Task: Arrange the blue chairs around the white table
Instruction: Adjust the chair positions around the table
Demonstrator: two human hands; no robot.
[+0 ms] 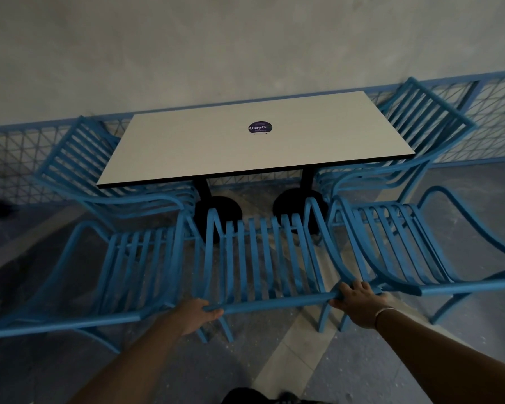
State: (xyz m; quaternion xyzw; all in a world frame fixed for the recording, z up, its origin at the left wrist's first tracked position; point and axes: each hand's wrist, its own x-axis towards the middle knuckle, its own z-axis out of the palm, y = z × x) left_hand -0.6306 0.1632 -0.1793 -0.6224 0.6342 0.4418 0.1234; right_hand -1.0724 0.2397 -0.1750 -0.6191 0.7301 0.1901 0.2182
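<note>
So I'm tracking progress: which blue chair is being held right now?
The middle near chair: both the left hand and right hand grip its top rail.

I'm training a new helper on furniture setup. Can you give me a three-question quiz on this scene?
1. How many blue chairs are visible?
2. True or false: both hands grip the top rail of the middle chair.
3. What lies on the white table: A) a cup, B) a round sticker, C) nothing?

Key:
1. Five.
2. True: the left hand and right hand hold its rail.
3. B.
</note>
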